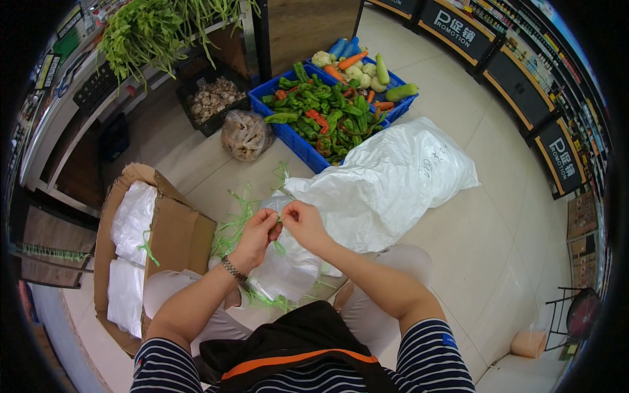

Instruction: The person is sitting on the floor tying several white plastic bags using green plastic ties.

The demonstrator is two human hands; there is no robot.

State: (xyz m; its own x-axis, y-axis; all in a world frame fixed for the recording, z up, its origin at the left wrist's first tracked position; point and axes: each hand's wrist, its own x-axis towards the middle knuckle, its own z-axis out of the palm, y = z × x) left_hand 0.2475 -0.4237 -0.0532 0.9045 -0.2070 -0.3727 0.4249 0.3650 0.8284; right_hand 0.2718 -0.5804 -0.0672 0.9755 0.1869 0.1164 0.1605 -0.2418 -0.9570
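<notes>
My left hand (256,236) and my right hand (303,225) meet at the fingertips in front of me. Between them they pinch a thin green plastic tie (279,247), whose loop hangs below the fingers. Under and behind the hands lies a clear plastic bag (287,272); whether the fingers also hold its neck cannot be told. A large white plastic sack (398,172) bearing handwriting stretches over the floor to the back right. Loose green plastic ties (231,226) are strewn on the floor left of the hands, and more lie below, between my feet.
An open cardboard box (182,231) at left holds stacked clear plastic bags (133,223). Behind stand a blue crate (297,142) of peppers, another with carrots and cauliflower, a bag of brown pieces (245,135) and a black crate (211,130) of garlic. Shelving curves along the right.
</notes>
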